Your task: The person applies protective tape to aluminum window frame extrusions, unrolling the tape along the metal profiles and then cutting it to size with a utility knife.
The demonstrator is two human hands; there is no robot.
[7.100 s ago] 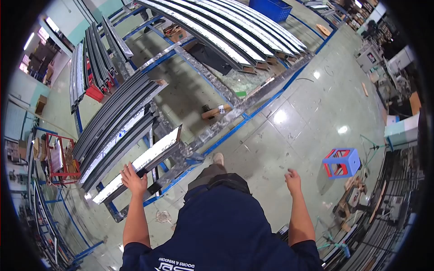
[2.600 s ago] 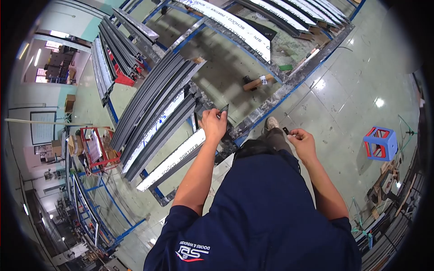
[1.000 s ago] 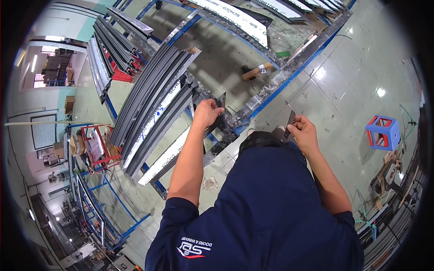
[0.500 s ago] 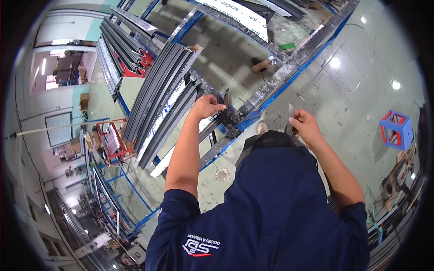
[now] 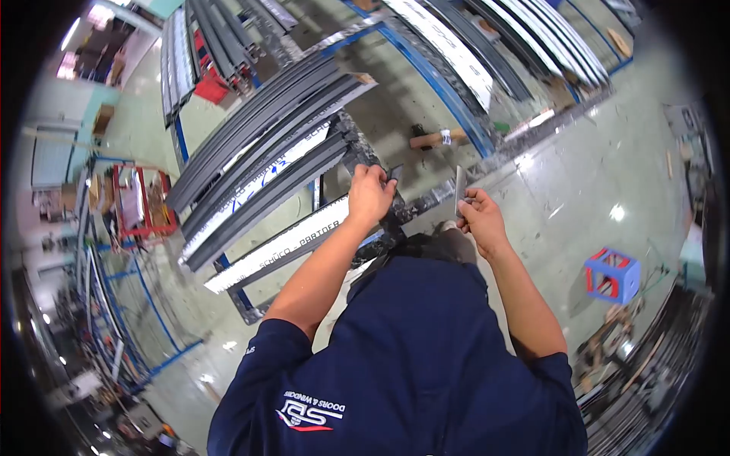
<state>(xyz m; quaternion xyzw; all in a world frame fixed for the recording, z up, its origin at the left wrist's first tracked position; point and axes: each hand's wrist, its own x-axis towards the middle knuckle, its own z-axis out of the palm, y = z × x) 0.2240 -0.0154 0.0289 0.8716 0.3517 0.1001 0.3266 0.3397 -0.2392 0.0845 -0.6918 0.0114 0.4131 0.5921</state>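
Closest in, at the middle of the frame, the right hand [image 5: 479, 219] pinches a grey strip [image 5: 459, 190] between thumb and fingertips. The strip stands nearly upright in the picture, with its long axis running top to bottom and its free end pointing at the upper edge.

Just left of it, the left hand [image 5: 370, 196] is curled tight around a dark piece [image 5: 396, 172]. Only a corner of the piece shows, poking toward the upper right, so I cannot tell its long axis.

The 2 parts are near each other but apart. I judge that both are picked up and nothing is joined or fitted yet.

Left of the left hand lies a film-wrapped profile [image 5: 281, 247], slanting from lower left to upper right. I cannot tell whether the hand touches it.

Farther up are stacked dark profiles [image 5: 258, 129], a wooden block [image 5: 432, 139] and the blue rack [image 5: 441, 91].
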